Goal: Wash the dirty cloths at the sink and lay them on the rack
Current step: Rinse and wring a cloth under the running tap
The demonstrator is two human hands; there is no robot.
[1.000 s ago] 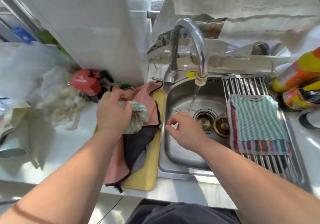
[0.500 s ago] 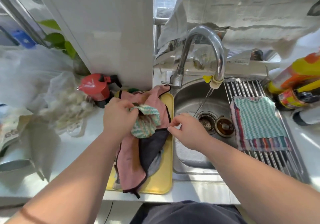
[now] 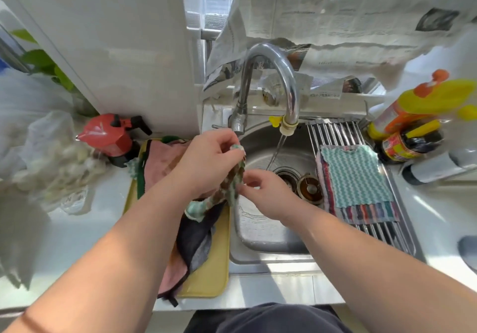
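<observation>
Fingers of my left hand [image 3: 206, 162] pinch the top of the stained green zigzag cloth [image 3: 233, 180]. My right hand [image 3: 268, 196] nips its lower edge and holds it taut over the sink [image 3: 260, 232], I judge to open it for the faucet stream [image 3: 277, 149] at 2 o'clock. At 9 o'clock a pink cloth [image 3: 160, 165] waits on the yellow tray [image 3: 209, 268]. At 3 o'clock two washed cloths [image 3: 356, 175] lie on the rack [image 3: 333, 132].

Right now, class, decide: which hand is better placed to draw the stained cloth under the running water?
Probably the right. The right hand pinches the cloth low over the sink, close beside the stream; the left hand grips its top, back at the sink's left edge.
</observation>
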